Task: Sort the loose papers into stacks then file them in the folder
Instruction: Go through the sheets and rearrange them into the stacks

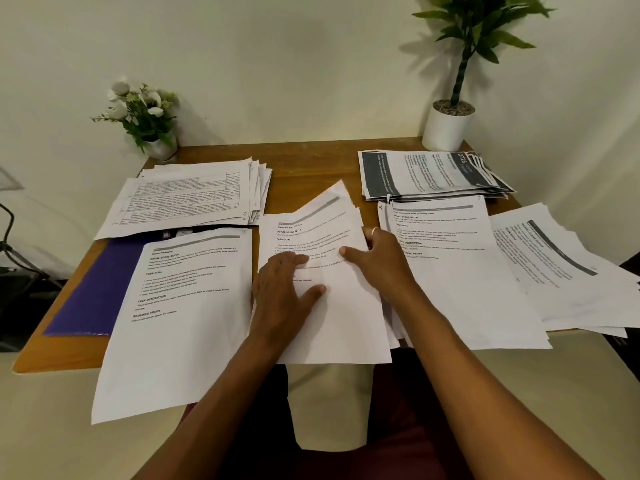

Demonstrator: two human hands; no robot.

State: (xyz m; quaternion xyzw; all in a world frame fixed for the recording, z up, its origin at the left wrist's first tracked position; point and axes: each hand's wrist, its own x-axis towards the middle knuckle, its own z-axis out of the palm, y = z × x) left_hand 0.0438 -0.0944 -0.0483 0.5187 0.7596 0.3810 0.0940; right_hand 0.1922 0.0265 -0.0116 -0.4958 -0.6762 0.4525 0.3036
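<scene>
Purple folder (93,289) at nine o'clock looks unfilled, though stacks (187,199) are made. Your left hand (287,285) presses the middle stack (329,323) flat; your right hand (377,258) pinches its edge.

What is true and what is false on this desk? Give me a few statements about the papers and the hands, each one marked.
1. Both hands are on the middle stack. True: the left hand lies flat on the middle stack, and the right hand holds its right edge.
2. The purple folder stands upright against the wall. False: the purple folder lies flat on the table, partly under a sheet.
3. A plant in a white pot stands at the back right. True.
4. The dark-bordered stack sits at the back left. False: the dark-bordered stack is at the back right.
</scene>
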